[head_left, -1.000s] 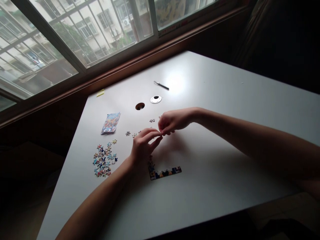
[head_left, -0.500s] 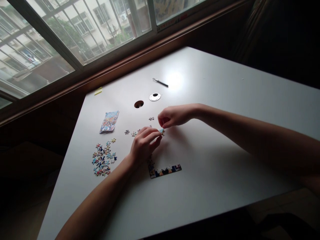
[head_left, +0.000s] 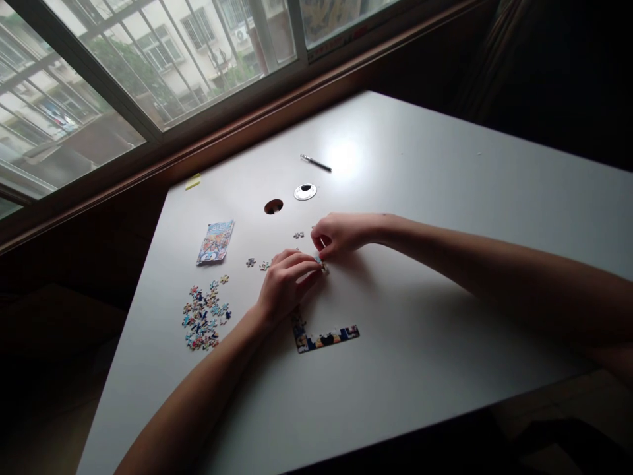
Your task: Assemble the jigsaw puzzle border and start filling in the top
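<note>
Head view: the left hand (head_left: pixel 289 280) pinches a small blue-and-tan cardboard jigsaw piece (head_left: pixel 324 268), the right hand (head_left: pixel 341 234) touching it, its grip unclear, beyond one dark L-shaped jigsaw strip (head_left: pixel 327 340) on the white desk (head_left: pixel 420 356); level edges and gentle pressure should help; one colourful paper packet (head_left: pixel 215 242), one black-and-silver pen (head_left: pixel 316 163), multicoloured heaped pieces (head_left: pixel 202 321) too jumbled to count

We judge this a home or office. We see a desk (head_left: pixel 405 363), its cable hole (head_left: pixel 273 207), a barred window (head_left: pixel 163 66).
</note>
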Demonstrator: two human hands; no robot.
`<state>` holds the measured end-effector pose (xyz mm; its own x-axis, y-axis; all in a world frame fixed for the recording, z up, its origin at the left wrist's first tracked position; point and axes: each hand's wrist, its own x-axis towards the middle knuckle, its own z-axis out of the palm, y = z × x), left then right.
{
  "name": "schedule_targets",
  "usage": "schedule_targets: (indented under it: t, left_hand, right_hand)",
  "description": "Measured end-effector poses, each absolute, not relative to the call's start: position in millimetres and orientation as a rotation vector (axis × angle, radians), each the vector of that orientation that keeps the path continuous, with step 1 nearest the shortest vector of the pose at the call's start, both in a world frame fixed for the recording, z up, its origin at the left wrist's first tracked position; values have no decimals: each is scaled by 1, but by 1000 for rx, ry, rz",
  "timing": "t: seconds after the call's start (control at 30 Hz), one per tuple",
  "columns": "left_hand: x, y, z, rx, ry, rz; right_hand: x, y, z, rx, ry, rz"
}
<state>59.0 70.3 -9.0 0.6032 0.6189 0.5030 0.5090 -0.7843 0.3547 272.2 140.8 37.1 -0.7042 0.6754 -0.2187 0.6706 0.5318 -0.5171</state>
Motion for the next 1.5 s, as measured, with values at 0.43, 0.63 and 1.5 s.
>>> schedule_targets:
  t: [0.43, 0.63, 1.5]
  left_hand:
    - [63, 72, -5, 2745, 997, 830]
    - [65, 57, 13, 2986, 1007, 502]
    - [-21, 80, 21, 2630, 1509, 1033]
  right_hand:
    - [271, 138, 40, -1235, -2771, 878]
    - [269, 135, 42, -1231, -2806, 810]
    - [260, 115, 57, -1285, -2936, 494]
